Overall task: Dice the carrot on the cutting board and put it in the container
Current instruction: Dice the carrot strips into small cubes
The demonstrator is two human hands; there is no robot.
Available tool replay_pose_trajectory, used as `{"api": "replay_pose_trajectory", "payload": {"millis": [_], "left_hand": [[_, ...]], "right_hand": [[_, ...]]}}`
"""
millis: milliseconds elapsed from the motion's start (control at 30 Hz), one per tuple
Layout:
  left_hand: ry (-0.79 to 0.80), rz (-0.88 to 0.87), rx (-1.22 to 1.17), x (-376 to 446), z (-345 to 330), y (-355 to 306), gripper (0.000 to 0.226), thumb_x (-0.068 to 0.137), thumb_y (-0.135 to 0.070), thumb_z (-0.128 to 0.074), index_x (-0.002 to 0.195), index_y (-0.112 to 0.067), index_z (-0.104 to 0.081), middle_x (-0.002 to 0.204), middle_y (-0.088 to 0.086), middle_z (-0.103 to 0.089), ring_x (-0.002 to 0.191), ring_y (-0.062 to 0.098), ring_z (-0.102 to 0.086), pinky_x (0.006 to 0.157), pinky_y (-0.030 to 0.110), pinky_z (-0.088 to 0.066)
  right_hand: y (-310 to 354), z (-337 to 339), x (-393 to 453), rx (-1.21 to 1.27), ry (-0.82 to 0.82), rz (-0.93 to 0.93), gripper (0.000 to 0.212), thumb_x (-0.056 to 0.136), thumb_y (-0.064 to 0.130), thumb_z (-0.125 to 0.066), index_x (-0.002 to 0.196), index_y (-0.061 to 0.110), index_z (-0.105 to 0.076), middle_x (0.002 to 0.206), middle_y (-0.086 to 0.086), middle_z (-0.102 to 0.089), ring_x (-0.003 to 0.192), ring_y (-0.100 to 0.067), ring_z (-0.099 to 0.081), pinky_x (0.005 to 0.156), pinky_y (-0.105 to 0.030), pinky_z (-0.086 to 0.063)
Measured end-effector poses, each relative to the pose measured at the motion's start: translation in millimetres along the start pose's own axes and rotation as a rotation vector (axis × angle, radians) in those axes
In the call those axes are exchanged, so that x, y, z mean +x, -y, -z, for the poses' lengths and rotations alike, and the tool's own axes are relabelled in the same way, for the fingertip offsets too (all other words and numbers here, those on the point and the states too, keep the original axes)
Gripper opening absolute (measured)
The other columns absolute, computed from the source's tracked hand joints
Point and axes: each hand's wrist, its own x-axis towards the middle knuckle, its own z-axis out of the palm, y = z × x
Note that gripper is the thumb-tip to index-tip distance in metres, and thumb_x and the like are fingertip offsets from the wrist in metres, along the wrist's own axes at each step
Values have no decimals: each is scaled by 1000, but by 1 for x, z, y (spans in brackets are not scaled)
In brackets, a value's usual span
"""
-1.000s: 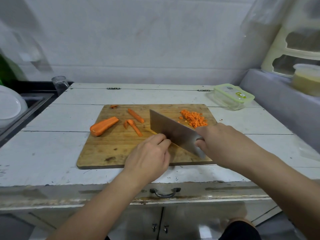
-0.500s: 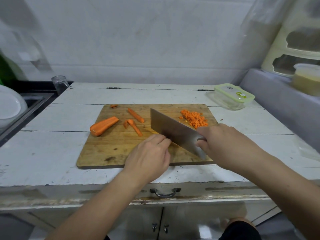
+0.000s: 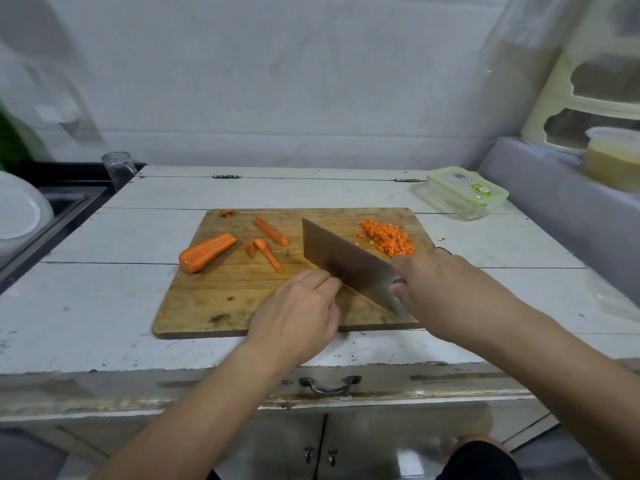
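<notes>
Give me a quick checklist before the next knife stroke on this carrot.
1. Right hand grips the steel cleaver: ok.
2. Left hand, fingers curled, beside the blade: ok.
3. Piece under the left hand: cannot tell, hidden.
4. Wooden cutting board flat on the white counter: ok.
5. Orange diced carrot pile apart from the blade: ok.
6. Clear container with green-rimmed lid open for filling: not ok, lid on.
</notes>
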Motion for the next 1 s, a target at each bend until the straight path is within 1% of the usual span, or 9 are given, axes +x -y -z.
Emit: {"api": "replay_pose_trajectory", "payload": {"millis": [200, 467, 533, 633, 700, 767, 867, 933, 1000], "left_hand": [[-4, -11, -12, 3, 2, 1, 36, 91, -23, -41, 111, -15, -70, 108, -2, -68, 104, 18, -60, 84, 37, -54], [2, 64, -116, 1, 5, -1, 33, 99, -21, -48, 123, -18, -71, 110, -7, -67, 109, 9, -56, 87, 34, -55], [0, 163, -234, 4, 11, -2, 33, 102, -23, -47, 124, -24, -72, 115, -14, -65, 110, 3, -55, 91, 24, -50], [-17, 368, -517, 9, 23, -1, 29, 104, -19, -51, 115, -28, -76, 112, -17, -67, 76, -5, -59, 66, 9, -43], [-73, 485, -625, 6, 32, 5, 28, 104, -18, -51, 108, -30, -76, 103, -9, -72, 63, 3, -59, 55, 15, -43], [-137, 569, -647, 1, 38, 13, 27, 104, -20, -51, 103, -32, -76, 95, -2, -75, 76, 19, -66, 64, 27, -50], [-198, 647, -695, -4, 40, 22, 27, 104, -22, -53, 99, -34, -76, 91, -11, -74, 88, 24, -71, 82, 45, -60], [-190, 661, -685, -4, 40, 22, 27, 103, -22, -53, 96, -35, -76, 90, -14, -74, 88, 22, -71, 83, 45, -60], [-169, 654, -644, -3, 40, 20, 26, 103, -22, -53, 97, -34, -76, 91, -14, -73, 87, 19, -70, 75, 32, -57]], "right_hand": [[14, -5, 21, -3, 20, 57, 14, 103, 31, -47, 93, 27, -37, 76, 4, -38, 79, -27, -49, 67, -38, -48], [-21, 1, 21, 252, 22, -122, 22, 97, 27, -51, 76, 29, -46, 80, 2, -57, 64, -14, -53, 55, -30, -38], [-27, 4, 18, 311, 4, -129, 22, 96, 25, -51, 75, 30, -47, 83, -2, -62, 61, -16, -56, 56, -30, -44], [-26, 7, 11, 334, 3, -111, 18, 94, 23, -52, 77, 27, -52, 84, -3, -66, 63, -19, -60, 57, -31, -47], [-19, 9, 6, 316, 1, -73, 19, 95, 24, -53, 75, 24, -53, 80, -1, -64, 69, -20, -60, 58, -34, -45], [-8, 9, -1, 260, 36, -35, 22, 98, 24, -51, 76, 24, -51, 79, 0, -61, 70, -18, -58, 57, -32, -42], [6, 2, -3, 60, 41, 30, 24, 100, 25, -46, 76, 28, -43, 83, -4, -60, 78, -24, -60, 61, -33, -44], [6, -5, 3, 45, 11, 20, 26, 99, 26, -46, 74, 29, -39, 81, -3, -58, 81, -26, -59, 66, -37, -48], [-3, -7, 12, 94, 9, -51, 16, 96, 26, -47, 80, 27, -47, 79, 0, -53, 80, -26, -56, 67, -37, -48]]}}
